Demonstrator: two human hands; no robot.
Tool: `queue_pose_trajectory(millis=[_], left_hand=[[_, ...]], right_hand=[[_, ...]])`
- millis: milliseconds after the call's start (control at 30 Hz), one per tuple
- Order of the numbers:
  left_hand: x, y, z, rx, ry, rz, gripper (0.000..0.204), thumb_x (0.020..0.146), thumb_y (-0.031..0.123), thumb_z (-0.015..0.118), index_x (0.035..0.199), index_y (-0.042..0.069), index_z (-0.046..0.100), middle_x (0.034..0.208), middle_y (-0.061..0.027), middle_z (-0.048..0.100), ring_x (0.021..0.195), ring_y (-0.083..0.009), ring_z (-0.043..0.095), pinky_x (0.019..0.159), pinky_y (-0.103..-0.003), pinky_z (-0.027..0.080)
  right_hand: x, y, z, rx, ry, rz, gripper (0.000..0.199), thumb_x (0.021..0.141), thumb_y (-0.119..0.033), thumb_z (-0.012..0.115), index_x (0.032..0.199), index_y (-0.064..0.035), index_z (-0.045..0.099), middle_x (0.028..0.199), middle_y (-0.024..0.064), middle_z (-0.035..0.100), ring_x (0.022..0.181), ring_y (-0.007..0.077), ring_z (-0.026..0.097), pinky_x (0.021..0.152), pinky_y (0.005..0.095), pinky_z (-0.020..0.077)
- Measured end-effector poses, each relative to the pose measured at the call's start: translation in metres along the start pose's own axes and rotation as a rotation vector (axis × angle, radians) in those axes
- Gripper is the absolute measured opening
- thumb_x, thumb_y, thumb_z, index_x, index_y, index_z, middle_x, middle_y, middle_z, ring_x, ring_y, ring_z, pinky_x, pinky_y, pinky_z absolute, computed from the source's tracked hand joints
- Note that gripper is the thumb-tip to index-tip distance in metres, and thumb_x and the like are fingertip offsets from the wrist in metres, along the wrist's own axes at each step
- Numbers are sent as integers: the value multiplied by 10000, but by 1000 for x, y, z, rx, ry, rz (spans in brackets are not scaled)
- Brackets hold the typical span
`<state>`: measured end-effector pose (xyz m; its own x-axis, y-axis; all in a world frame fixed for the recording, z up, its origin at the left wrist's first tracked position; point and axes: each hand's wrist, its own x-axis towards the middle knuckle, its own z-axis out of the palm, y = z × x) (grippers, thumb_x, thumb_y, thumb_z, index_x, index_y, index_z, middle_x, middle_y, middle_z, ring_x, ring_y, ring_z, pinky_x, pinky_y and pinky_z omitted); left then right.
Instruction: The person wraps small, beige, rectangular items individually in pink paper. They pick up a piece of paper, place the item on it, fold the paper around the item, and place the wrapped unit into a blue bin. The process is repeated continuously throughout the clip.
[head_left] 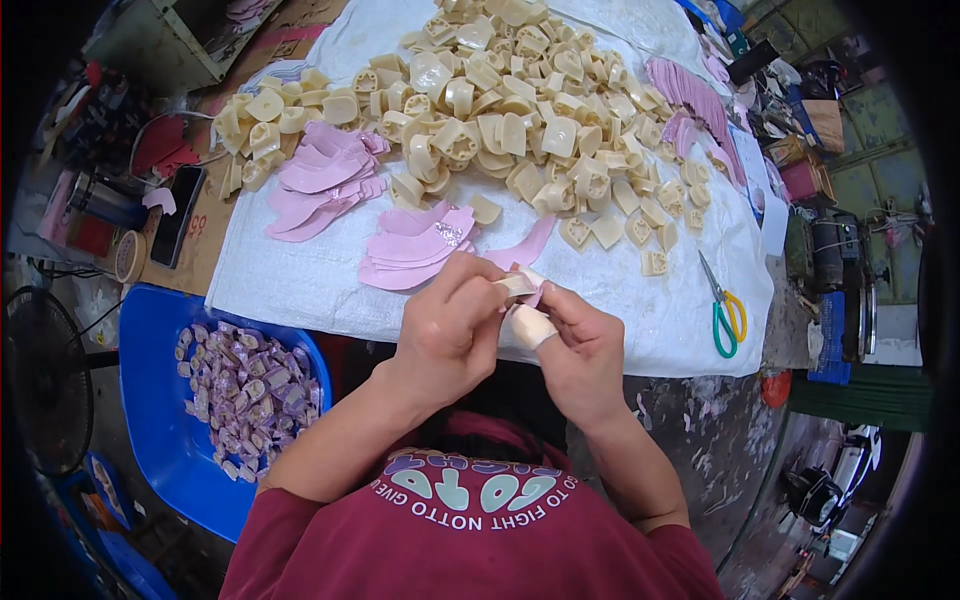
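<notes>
Over the front edge of the white-covered table, both my hands meet around a small cream plastic shoe heel (515, 286) with a bit of pink sheet against it. My left hand (445, 330) pinches the heel from the left, fingers curled. My right hand (585, 350) is closed on the pink piece (537, 297) at the heel's right side; pale wrapping covers its thumb. Fingers partly hide both parts. Just beyond lie a stack of curved pink pieces (410, 250), a single pink piece (525, 245) and another pink stack (320, 185). Behind them rises a large heap of cream heels (500, 110).
Purple-covered heels (245, 390) fill part of a blue tub (150, 400) at lower left. Scissors with green and yellow handles (725, 310) lie on the right of the white sheet (290, 285). A phone (178, 215) and tape roll (130, 257) sit left; a fan (45, 380) stands beyond the tub.
</notes>
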<state>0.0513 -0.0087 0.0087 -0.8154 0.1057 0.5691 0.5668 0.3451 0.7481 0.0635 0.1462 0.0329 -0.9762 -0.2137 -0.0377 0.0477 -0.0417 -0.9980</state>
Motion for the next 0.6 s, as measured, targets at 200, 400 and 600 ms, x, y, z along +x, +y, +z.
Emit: queue_pose_trajectory(millis=[200,400,600], left_hand=[[-2,2,2,-127,97,-10,235,730,-125,649,890,19,556,998,-175,594,849,-263,623,673,-313,511],[4,4,-5,-113,52,2,233,720,-117,665,881,20,567,1006,-169,593,840,-255,623,684,-318,510],[0,2,-3,14,-26,-26,204,740,-100,665,888,4,569,1004,-148,581,823,-215,627,682,-301,517]], right_hand=[[2,5,-1,176,49,-38,263,868,80,536,1128,47,523,1176,152,604,999,155,612,844,269,494],[2,15,-2,-41,73,-231,305,861,120,427,1126,12,533,1150,137,614,950,127,615,758,244,510],[13,16,-8,-360,30,-269,331,797,148,416,1041,19,599,1081,98,643,921,140,616,775,263,500]])
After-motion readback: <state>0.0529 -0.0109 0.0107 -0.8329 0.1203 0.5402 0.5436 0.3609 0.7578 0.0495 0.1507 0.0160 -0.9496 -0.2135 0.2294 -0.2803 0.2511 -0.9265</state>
